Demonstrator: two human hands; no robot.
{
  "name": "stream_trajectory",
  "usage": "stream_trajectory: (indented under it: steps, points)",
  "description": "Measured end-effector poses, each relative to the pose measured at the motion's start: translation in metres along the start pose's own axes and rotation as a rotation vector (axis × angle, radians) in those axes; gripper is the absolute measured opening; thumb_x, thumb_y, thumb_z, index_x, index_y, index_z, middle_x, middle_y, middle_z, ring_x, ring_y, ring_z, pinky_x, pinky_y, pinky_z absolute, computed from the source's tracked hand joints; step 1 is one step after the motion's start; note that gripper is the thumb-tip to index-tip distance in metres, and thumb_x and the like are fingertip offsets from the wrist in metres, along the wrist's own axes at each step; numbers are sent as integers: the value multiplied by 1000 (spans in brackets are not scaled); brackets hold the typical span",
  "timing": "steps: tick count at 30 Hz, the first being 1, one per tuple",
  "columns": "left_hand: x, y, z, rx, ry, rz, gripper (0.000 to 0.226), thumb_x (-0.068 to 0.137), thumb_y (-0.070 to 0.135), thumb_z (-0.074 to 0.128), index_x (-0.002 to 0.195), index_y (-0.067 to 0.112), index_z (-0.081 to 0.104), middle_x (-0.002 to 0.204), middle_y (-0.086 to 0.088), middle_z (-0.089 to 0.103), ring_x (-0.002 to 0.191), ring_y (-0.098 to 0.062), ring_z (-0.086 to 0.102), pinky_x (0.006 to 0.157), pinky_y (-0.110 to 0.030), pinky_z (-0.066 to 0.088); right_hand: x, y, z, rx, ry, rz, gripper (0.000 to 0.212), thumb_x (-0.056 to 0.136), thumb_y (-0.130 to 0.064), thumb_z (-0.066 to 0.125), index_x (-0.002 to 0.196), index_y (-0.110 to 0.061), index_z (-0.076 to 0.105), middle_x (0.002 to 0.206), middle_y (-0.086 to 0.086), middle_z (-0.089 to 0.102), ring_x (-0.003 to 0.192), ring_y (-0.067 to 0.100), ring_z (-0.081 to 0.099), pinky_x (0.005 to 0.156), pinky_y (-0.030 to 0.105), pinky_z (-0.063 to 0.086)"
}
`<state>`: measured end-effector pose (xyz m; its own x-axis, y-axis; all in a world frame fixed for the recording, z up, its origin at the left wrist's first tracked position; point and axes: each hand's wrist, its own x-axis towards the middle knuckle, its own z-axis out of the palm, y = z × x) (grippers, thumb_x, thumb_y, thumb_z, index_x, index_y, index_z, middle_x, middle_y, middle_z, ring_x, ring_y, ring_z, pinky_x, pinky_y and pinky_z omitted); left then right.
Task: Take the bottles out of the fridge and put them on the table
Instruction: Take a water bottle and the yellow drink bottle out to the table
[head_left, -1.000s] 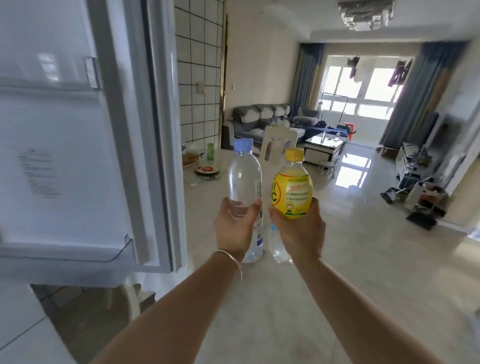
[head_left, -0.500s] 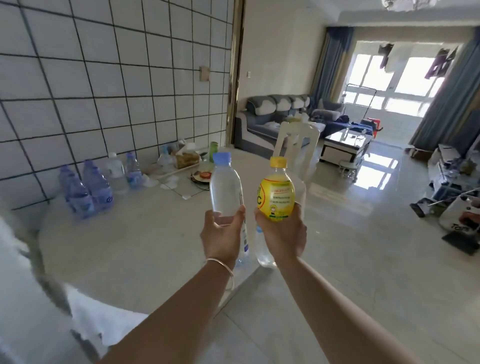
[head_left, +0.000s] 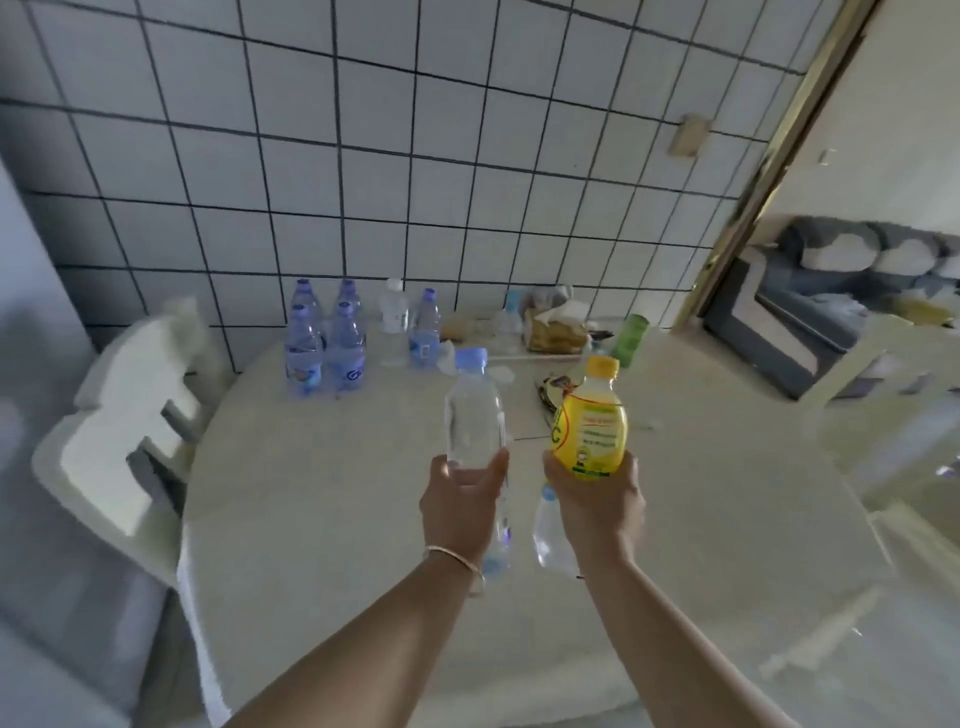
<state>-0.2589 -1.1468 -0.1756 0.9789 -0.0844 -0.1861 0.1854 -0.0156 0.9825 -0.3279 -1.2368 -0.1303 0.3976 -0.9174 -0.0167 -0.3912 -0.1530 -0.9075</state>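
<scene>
My left hand (head_left: 460, 512) grips a clear water bottle (head_left: 474, 415) with a blue cap, held upright above the round white table (head_left: 322, 519). My right hand (head_left: 597, 506) grips a yellow drink bottle (head_left: 589, 426) with a yellow cap. A second clear bottle (head_left: 548, 535) hangs below that same hand. Both hands hover over the middle of the table. Several blue-capped water bottles (head_left: 324, 343) stand at the table's far edge by the tiled wall.
A white chair (head_left: 124, 415) stands at the table's left. Along the far edge lie a tissue box (head_left: 556, 330), a green cup (head_left: 631, 338) and small clutter. A doorway with a grey sofa (head_left: 852, 291) opens on the right.
The view has swung left from the fridge door and living room to the table and tiled wall. Both hands have carried their bottles over the tabletop, with the same grips.
</scene>
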Motion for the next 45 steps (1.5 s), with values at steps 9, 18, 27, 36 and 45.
stream_trajectory:
  steps: [9,18,27,36,45]
  points:
    - [154,-7,16,41,220,-47,47,71,40,77,95,9,51,69,18,59,83,-15,55,79,-24,36,104,-21,132,38,-294,-10,50,66,-34,79,100,-23,45,84,-3,57,81,22,55,70,32,42]
    - [320,-27,29,92,251,-27,69,54,47,83,105,16,49,91,-4,71,83,-9,63,69,-3,36,198,-34,275,4,-459,17,47,64,-19,81,92,-28,45,72,-17,53,64,1,49,64,28,43]
    - [409,-42,36,251,287,54,52,66,31,82,98,25,42,87,6,54,83,-16,53,67,-15,29,260,-11,370,-67,-491,-22,59,59,-23,83,109,-28,51,96,-6,63,85,18,59,69,27,42]
    - [444,-65,45,259,240,162,56,59,14,86,98,18,45,89,2,58,75,-4,56,65,1,36,282,3,399,-10,-388,13,52,60,-19,83,102,-25,52,87,-7,62,81,17,59,60,21,38]
    - [459,-72,50,296,271,244,59,59,12,87,103,15,48,97,-3,55,89,-17,54,70,-9,32,273,4,420,25,-399,-20,52,59,-22,84,100,-25,52,82,-14,61,74,5,58,60,15,39]
